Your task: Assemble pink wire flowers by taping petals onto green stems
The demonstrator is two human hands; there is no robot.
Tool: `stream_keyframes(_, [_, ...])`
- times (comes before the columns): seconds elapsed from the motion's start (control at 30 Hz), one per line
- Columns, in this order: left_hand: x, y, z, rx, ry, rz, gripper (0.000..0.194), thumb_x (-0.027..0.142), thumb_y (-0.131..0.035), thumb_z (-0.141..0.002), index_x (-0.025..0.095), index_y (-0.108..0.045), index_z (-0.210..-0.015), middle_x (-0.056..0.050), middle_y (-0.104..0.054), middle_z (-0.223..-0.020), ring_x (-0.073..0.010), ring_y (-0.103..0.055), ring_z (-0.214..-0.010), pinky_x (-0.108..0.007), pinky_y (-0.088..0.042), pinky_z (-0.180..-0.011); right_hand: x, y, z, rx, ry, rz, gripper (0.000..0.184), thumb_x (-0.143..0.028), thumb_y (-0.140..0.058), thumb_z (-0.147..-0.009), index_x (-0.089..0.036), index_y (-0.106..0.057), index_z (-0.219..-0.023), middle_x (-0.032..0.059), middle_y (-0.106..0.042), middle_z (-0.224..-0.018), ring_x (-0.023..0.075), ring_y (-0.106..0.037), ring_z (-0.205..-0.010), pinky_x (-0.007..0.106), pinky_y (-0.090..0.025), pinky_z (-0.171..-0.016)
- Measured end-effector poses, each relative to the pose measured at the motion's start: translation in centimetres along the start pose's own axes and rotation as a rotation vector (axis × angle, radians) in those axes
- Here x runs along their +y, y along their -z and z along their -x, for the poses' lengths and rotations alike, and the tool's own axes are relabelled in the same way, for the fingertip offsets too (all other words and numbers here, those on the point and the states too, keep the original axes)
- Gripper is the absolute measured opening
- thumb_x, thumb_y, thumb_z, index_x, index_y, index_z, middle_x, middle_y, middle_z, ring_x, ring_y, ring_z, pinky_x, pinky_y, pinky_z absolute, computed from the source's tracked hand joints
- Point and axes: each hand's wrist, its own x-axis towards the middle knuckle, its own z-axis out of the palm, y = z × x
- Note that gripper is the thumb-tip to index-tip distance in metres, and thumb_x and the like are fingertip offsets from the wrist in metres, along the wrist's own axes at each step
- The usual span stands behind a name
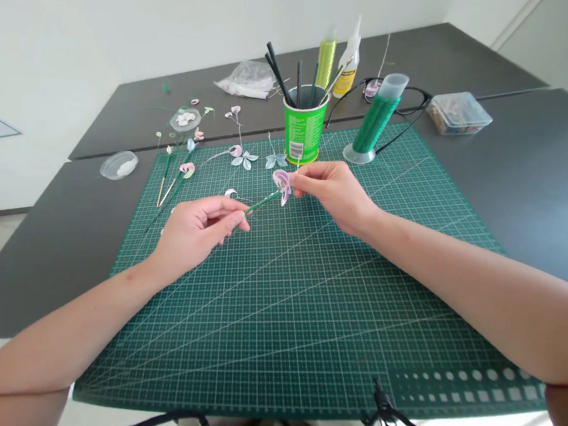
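Observation:
My left hand (pixel 195 228) is closed, pinching a thin green stem (pixel 263 204) between thumb and fingers above the mat. At the stem's upper end is a pale purple flower (pixel 282 180) with looped petals. My right hand (pixel 334 190) has its thumb and fingertips closed at the flower's right edge. What exactly those fingertips grip is too small to make out, though they touch a petal. Just behind my left fingers, a small pale petal piece (pixel 230 194) lies on the green cutting mat (pixel 295 308).
Behind my hands stands a green cup (pixel 304 128) of dark sticks. To its right are a green thread spool (pixel 377 118), glasses (pixel 418 102) and a clear box (pixel 460 113). A glue bottle (pixel 348 65) stands farther back. Pale blue flowers (pixel 243 160) and stemmed pieces (pixel 186 170) lie left.

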Motion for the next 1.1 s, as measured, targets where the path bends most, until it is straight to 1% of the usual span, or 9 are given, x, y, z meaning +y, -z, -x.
stream_keyframes(0.1, [-0.3, 0.0, -0.2, 0.068, 0.019, 0.033, 0.017, 0.029, -0.072, -0.092, 0.019, -0.083, -0.1, -0.004, -0.08, -0.078, -0.0105, -0.059, -0.056, -0.021, -0.049, -0.05, -0.2, -0.1, 0.0, 0.013, 0.013, -0.033, 0.042, -0.049, -0.088, -0.077, -0.018, -0.066, -0.06, -0.0011, -0.062, -0.064, 0.0122, -0.055, -0.071, 0.031, -0.046, -0.076])
stream_keyframes(0.17, [-0.5, 0.0, -0.4, 0.111, 0.025, 0.057, 0.016, 0.028, -0.072, -0.092, 0.018, -0.083, -0.099, -0.004, -0.08, -0.079, -0.0105, -0.059, -0.057, -0.021, -0.049, -0.05, -0.3, -0.2, 0.1, 0.024, 0.046, -0.02, 0.04, -0.048, -0.089, -0.075, -0.018, -0.066, -0.061, -0.0008, -0.063, -0.066, 0.0125, -0.054, -0.07, 0.031, -0.044, -0.072])
stream_keyframes(0.3, [-1.0, 0.1, -0.9, 0.164, 0.04, 0.097, 0.017, 0.028, -0.072, -0.092, 0.018, -0.082, -0.101, -0.004, -0.08, -0.081, -0.0101, -0.058, -0.058, -0.021, -0.049, -0.051, -0.5, -0.4, 0.5, -0.002, 0.191, 0.1, 0.037, -0.045, -0.087, -0.079, -0.019, -0.066, -0.063, 0.0006, -0.068, -0.069, 0.0141, -0.055, -0.069, 0.032, -0.045, -0.069])
stream_keyframes(0.43, [-0.9, 0.3, -1.0, 0.141, 0.063, 0.055, 0.018, 0.028, -0.073, -0.091, 0.017, -0.082, -0.101, -0.005, -0.081, -0.08, -0.0104, -0.059, -0.058, -0.021, -0.049, -0.051, -0.8, -0.6, 1.3, 0.032, 0.35, 0.198, 0.034, -0.04, -0.079, -0.089, -0.02, -0.064, -0.066, 0.0011, -0.071, -0.071, 0.0164, -0.062, -0.073, 0.034, -0.049, -0.076])
stream_keyframes(0.63, [-0.6, 0.2, -0.9, 0.088, 0.054, -0.022, 0.016, 0.03, -0.072, -0.092, 0.018, -0.081, -0.098, -0.005, -0.081, -0.08, -0.0105, -0.057, -0.056, -0.021, -0.045, -0.048, -0.9, -0.7, 1.8, 0.062, 0.479, 0.263, 0.036, -0.041, -0.076, -0.093, -0.022, -0.06, -0.066, 0.0011, -0.071, -0.074, 0.0182, -0.067, -0.077, 0.036, -0.051, -0.08])
stream_keyframes(0.73, [-0.5, 0.2, -0.9, 0.105, 0.053, -0.012, 0.015, 0.028, -0.071, -0.092, 0.018, -0.081, -0.097, -0.004, -0.08, -0.079, -0.0105, -0.058, -0.056, -0.021, -0.046, -0.049, -0.9, -0.7, 1.6, 0.078, 0.458, 0.243, 0.039, -0.043, -0.077, -0.092, -0.022, -0.059, -0.065, 0.0014, -0.071, -0.074, 0.0177, -0.065, -0.076, 0.035, -0.051, -0.079])
stream_keyframes(0.93, [-0.5, -0.1, -0.9, 0.104, 0.033, 0.055, 0.014, 0.029, -0.072, -0.09, 0.018, -0.08, -0.094, -0.004, -0.079, -0.077, -0.0114, -0.059, -0.057, -0.022, -0.047, -0.049, -0.9, -0.5, 1.2, 0.113, 0.282, 0.074, 0.043, -0.056, -0.083, -0.083, -0.021, -0.064, -0.067, 0.0006, -0.066, -0.072, 0.0152, -0.057, -0.072, 0.033, -0.048, -0.071])
stream_keyframes(1.0, [-0.7, -0.1, -0.8, 0.095, 0.027, 0.048, 0.014, 0.029, -0.072, -0.091, 0.018, -0.08, -0.096, -0.004, -0.08, -0.078, -0.0112, -0.06, -0.058, -0.022, -0.048, -0.05, -0.7, -0.5, 1.0, 0.127, 0.23, 0.003, 0.04, -0.055, -0.083, -0.083, -0.021, -0.067, -0.069, -0.0001, -0.064, -0.07, 0.0138, -0.055, -0.07, 0.031, -0.046, -0.068])
stream_keyframes(1.1, [-0.9, 0.0, -0.7, 0.083, 0.014, 0.028, 0.014, 0.028, -0.071, -0.093, 0.019, -0.08, -0.098, -0.004, -0.081, -0.08, -0.011, -0.061, -0.06, -0.021, -0.048, -0.052, -0.4, -0.4, 0.7, 0.144, 0.222, -0.055, 0.033, -0.047, -0.081, -0.085, -0.021, -0.069, -0.071, 0.0001, -0.065, -0.07, 0.0134, -0.057, -0.069, 0.031, -0.048, -0.07])
